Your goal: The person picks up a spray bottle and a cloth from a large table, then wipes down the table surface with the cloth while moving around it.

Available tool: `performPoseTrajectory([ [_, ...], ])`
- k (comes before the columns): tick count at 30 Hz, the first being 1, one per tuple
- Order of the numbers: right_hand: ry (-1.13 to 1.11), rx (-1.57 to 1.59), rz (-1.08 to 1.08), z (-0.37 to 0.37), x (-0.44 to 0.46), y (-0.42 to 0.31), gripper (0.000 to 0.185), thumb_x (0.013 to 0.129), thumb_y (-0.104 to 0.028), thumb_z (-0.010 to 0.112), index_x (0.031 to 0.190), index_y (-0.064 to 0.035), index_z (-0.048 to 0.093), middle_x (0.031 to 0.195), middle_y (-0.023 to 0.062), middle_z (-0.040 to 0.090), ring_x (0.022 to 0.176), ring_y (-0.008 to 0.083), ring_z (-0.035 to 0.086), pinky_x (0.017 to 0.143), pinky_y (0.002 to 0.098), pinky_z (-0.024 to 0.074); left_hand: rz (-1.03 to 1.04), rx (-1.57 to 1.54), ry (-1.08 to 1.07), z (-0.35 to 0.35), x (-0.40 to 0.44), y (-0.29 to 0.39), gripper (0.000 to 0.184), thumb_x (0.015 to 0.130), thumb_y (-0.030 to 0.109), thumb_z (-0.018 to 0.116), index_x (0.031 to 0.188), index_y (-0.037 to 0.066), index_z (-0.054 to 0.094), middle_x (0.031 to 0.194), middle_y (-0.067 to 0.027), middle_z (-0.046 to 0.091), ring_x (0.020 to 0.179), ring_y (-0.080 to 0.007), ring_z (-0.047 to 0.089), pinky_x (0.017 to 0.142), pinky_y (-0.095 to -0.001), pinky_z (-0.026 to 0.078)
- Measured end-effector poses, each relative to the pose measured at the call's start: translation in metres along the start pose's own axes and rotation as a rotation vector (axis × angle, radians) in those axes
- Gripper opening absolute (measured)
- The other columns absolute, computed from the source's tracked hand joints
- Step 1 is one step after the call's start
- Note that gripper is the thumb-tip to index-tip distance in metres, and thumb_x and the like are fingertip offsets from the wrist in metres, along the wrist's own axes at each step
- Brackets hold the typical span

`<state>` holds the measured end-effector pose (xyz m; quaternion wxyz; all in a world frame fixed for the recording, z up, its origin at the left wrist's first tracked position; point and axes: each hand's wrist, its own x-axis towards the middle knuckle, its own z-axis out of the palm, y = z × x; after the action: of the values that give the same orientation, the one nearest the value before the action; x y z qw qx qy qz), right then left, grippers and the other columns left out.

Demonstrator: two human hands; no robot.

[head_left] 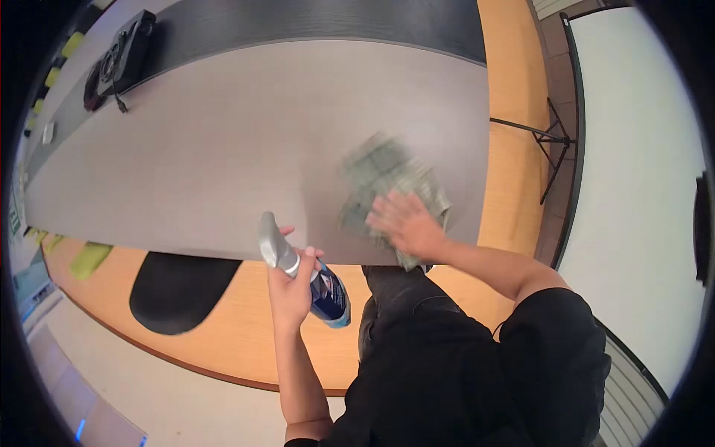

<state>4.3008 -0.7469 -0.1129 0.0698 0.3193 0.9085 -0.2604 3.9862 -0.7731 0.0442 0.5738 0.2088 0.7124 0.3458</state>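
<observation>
A blue spray bottle (330, 296) with a grey spray head is in my left hand (293, 287), whose fingers wrap round its neck just off the table's near edge. My right hand (406, 222) lies spread on a greenish checked cloth (380, 167), pressing it against the grey tabletop (223, 149) near the right end. The cloth is bunched and its far part is blurred by motion. One corner of it hangs at the near edge of the table.
A black device (128, 52) with coiled cables sits at the far left. A small white object (49, 133) lies at the left end. Below the near edge is a black chair (182, 290). A white screen (640, 186) with a black tripod (555, 140) stands at the right.
</observation>
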Motion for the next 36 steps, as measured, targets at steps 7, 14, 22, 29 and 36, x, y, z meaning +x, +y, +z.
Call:
performPoseTrajectory([
  [7,0.054,-0.068,-0.019,-0.028,0.12,0.13,0.06,0.108,-0.036,0.058,0.167,-0.0288,0.051,0.179,0.0106,0.039,0.164,0.0401,0.036,0.135,0.0648,0.0241,0.065,-0.115,0.012,-0.005,-0.014,-0.001,0.053,0.111,0.009,0.064,0.159,0.004,0.041,0.084,-0.0042,0.066,0.096,-0.018,0.073,0.095,-0.0368,0.056],
  [14,0.222,-0.386,0.256,-0.029,0.165,0.059,0.062,0.112,-0.035,0.056,0.172,-0.0256,0.044,0.184,0.0121,0.03,0.167,0.0435,0.028,0.132,0.0668,0.0235,0.01,-0.292,0.02,-0.036,-0.037,0.01,0.046,0.11,0.007,0.067,0.15,0.003,0.044,0.089,-0.0052,0.068,0.086,-0.0122,0.068,0.082,-0.0322,0.057],
  [22,-0.184,0.036,-0.492,-0.047,0.167,-0.026,0.071,0.107,-0.029,0.064,0.174,-0.0371,0.039,0.183,0.0045,0.032,0.169,0.0374,0.026,0.138,0.0606,0.0211,0.068,-0.324,0.032,-0.064,-0.051,0.001,0.047,0.109,0.005,0.068,0.15,0.004,0.046,0.087,-0.0027,0.066,0.086,-0.0108,0.067,0.081,-0.03,0.056],
  [29,0.225,-0.274,0.002,-0.12,0.295,0.167,0.064,0.111,-0.034,0.056,0.174,-0.0342,0.04,0.183,0.0074,0.034,0.168,0.0386,0.03,0.134,0.0646,0.0237,0.023,-0.279,0.06,-0.071,-0.032,0.013,0.047,0.109,0.008,0.069,0.149,0.005,0.046,0.089,-0.003,0.066,0.086,-0.011,0.068,0.079,-0.0308,0.056],
  [36,0.373,-0.427,0.347,-0.111,0.333,0.119,0.063,0.114,-0.042,0.053,0.174,-0.0386,0.038,0.183,0.0054,0.034,0.168,0.0374,0.029,0.133,0.0661,0.0245,-0.025,-0.234,0.075,-0.062,-0.008,0.058,0.044,0.109,0.008,0.068,0.148,0.006,0.046,0.089,-0.0031,0.066,0.087,-0.0127,0.07,0.082,-0.0323,0.056],
])
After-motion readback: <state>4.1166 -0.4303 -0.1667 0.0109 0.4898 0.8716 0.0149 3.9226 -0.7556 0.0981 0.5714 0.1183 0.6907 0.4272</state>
